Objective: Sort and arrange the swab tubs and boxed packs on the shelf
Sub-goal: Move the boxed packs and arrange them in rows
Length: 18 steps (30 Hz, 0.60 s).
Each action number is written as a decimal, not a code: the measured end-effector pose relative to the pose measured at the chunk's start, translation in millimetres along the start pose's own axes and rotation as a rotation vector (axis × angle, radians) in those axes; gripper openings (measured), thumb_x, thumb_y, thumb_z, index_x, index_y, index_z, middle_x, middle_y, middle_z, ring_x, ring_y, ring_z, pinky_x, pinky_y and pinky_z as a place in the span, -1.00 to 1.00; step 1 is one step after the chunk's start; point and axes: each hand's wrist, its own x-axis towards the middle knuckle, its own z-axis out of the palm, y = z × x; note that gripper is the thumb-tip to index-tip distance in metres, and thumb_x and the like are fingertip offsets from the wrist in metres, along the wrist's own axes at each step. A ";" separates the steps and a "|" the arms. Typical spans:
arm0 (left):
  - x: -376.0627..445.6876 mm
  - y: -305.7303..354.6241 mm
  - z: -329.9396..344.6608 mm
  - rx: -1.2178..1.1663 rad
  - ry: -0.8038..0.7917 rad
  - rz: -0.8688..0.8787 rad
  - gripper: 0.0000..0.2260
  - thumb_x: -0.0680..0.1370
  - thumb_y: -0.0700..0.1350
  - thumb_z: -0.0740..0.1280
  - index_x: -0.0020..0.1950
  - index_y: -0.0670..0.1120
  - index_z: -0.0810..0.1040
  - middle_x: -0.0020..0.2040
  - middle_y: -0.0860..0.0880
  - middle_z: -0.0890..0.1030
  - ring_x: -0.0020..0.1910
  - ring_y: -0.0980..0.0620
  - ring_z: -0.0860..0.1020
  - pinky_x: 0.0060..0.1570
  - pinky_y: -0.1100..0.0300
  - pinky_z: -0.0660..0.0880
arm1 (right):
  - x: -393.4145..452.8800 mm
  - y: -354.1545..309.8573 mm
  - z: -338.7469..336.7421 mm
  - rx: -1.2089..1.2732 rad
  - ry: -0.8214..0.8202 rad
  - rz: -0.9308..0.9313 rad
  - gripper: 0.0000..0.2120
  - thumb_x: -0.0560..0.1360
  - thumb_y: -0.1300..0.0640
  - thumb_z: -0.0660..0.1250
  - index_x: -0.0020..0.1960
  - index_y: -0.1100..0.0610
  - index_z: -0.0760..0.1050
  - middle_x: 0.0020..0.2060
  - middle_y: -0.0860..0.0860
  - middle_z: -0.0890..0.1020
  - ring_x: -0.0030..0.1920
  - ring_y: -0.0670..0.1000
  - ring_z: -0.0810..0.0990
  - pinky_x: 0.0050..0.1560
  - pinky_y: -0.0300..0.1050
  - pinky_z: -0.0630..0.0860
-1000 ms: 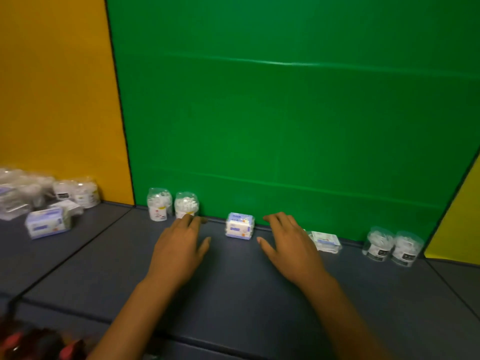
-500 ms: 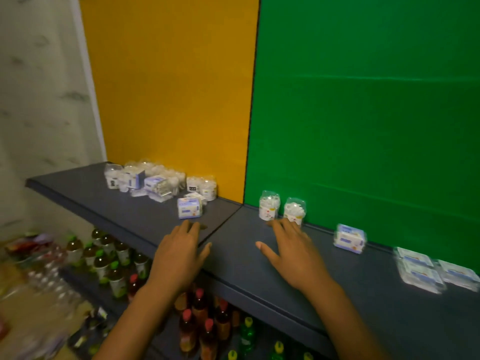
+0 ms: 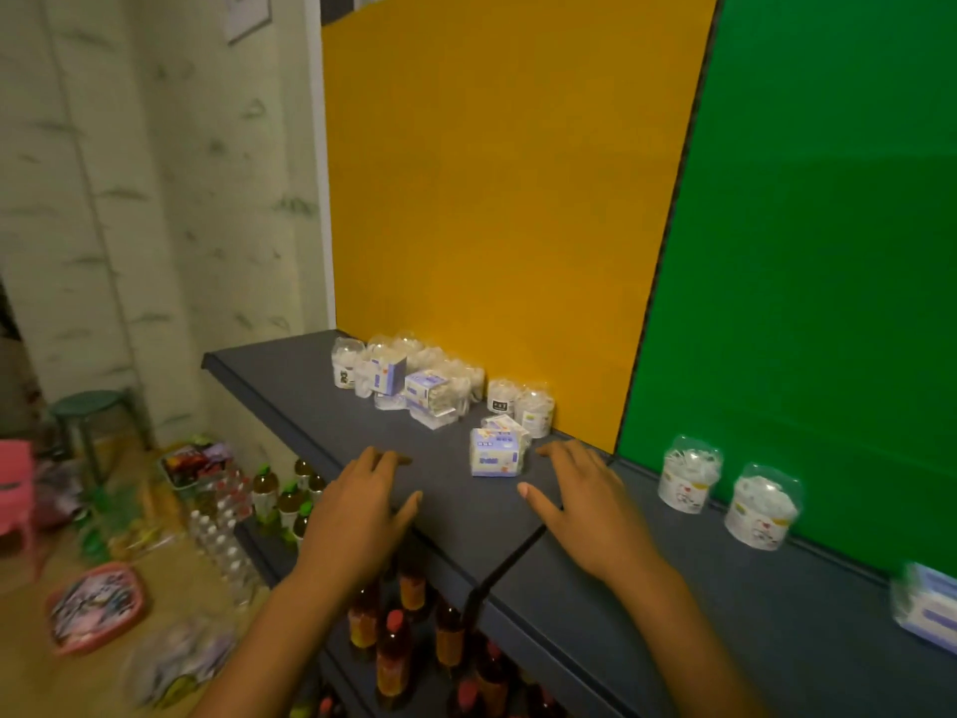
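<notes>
A white and blue boxed pack (image 3: pixel 495 452) stands on the dark grey shelf (image 3: pixel 310 406), between my two hands. My left hand (image 3: pixel 362 510) hovers flat over the shelf's front edge, fingers straight, holding nothing. My right hand (image 3: pixel 585 505) is spread just right of the pack, also empty. A jumbled heap of swab tubs and boxed packs (image 3: pixel 414 380) lies against the yellow panel, with a pair of tubs (image 3: pixel 520 406) at its right end. Two clear swab tubs (image 3: pixel 689 474) (image 3: pixel 761 507) stand before the green panel. A blurred boxed pack (image 3: pixel 927 608) shows at the right edge.
A lower shelf holds several drink bottles (image 3: pixel 393 650) under my hands. On the floor at left lie more bottles (image 3: pixel 269 494), a pink lunch box (image 3: pixel 96 606), a green stool (image 3: pixel 93 412) and a pink chair (image 3: pixel 15 489). A seam (image 3: pixel 510 559) divides the shelf boards.
The view has swung left, from the green panel to the yellow one. Both hands moved left along the shelf, from the two tubs to either side of the lone boxed pack.
</notes>
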 end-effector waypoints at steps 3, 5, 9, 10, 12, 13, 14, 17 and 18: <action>36.8 -4.7 7.3 0.003 0.004 0.015 -0.59 0.56 0.14 0.24 0.38 0.04 0.36 0.29 0.00 0.43 0.18 0.00 0.50 0.10 0.10 0.50 | 29.5 9.3 11.0 0.017 0.013 0.000 -0.54 0.59 -0.23 0.14 0.38 -0.01 0.30 0.29 -0.04 0.42 0.28 -0.01 0.40 0.20 -0.08 0.42; 62.5 -3.6 11.8 -0.008 0.017 0.033 -0.59 0.56 0.12 0.25 0.37 0.04 0.36 0.29 0.00 0.43 0.20 0.01 0.49 0.09 0.12 0.49 | 47.6 18.6 15.0 0.031 0.016 0.015 -0.53 0.59 -0.22 0.15 0.41 -0.02 0.28 0.32 -0.06 0.40 0.31 -0.02 0.38 0.22 -0.09 0.41; 102.7 -0.1 31.9 -0.039 0.011 0.063 -0.59 0.55 0.12 0.27 0.37 0.05 0.36 0.30 0.01 0.44 0.20 0.00 0.49 0.08 0.12 0.51 | 79.1 43.1 25.1 0.020 0.027 0.033 -0.53 0.59 -0.21 0.18 0.41 -0.03 0.29 0.29 -0.06 0.43 0.29 -0.02 0.40 0.19 -0.10 0.42; 109.9 0.2 38.4 -0.050 -0.001 0.070 -0.59 0.55 0.12 0.28 0.37 0.05 0.36 0.30 0.01 0.44 0.20 -0.01 0.49 0.08 0.11 0.52 | 85.6 47.9 27.9 0.022 0.030 0.041 -0.54 0.58 -0.21 0.19 0.40 -0.03 0.30 0.27 -0.06 0.44 0.28 -0.01 0.41 0.18 -0.08 0.43; 121.4 1.1 52.8 -0.081 -0.038 0.082 -0.59 0.55 0.12 0.29 0.36 0.06 0.36 0.30 0.01 0.44 0.21 -0.01 0.48 0.08 0.09 0.52 | 94.7 55.7 33.5 0.025 0.022 0.054 -0.54 0.58 -0.21 0.18 0.39 -0.02 0.31 0.25 -0.05 0.44 0.27 0.00 0.42 0.17 -0.05 0.43; 125.6 0.9 58.3 -0.098 -0.053 0.084 -0.60 0.54 0.12 0.29 0.35 0.07 0.37 0.30 0.02 0.44 0.21 0.00 0.48 0.09 0.09 0.51 | 97.6 57.8 35.1 0.019 0.013 0.057 -0.54 0.58 -0.22 0.17 0.39 -0.02 0.32 0.26 -0.04 0.44 0.26 0.00 0.42 0.17 -0.05 0.43; 130.5 0.7 64.6 -0.114 -0.071 0.088 -0.60 0.54 0.12 0.29 0.35 0.08 0.37 0.30 0.03 0.43 0.22 0.00 0.47 0.09 0.10 0.51 | 100.8 60.3 37.6 0.011 0.005 0.062 -0.53 0.58 -0.23 0.16 0.40 -0.01 0.32 0.26 -0.04 0.44 0.26 0.00 0.42 0.17 -0.06 0.43; 143.9 0.7 78.4 -0.157 -0.126 0.104 -0.60 0.54 0.13 0.29 0.35 0.08 0.38 0.33 0.04 0.42 0.23 0.01 0.46 0.11 0.10 0.50 | 106.1 63.0 43.1 -0.006 -0.010 0.091 -0.51 0.58 -0.24 0.14 0.40 -0.01 0.32 0.27 -0.03 0.44 0.26 0.00 0.42 0.18 -0.06 0.42; 148.9 1.0 81.7 -0.168 -0.152 0.104 -0.59 0.54 0.14 0.29 0.36 0.07 0.38 0.33 0.04 0.42 0.24 0.01 0.46 0.12 0.09 0.49 | 107.1 63.3 44.8 -0.015 -0.017 0.102 -0.51 0.58 -0.24 0.14 0.40 0.00 0.31 0.27 -0.03 0.44 0.26 0.00 0.42 0.18 -0.06 0.43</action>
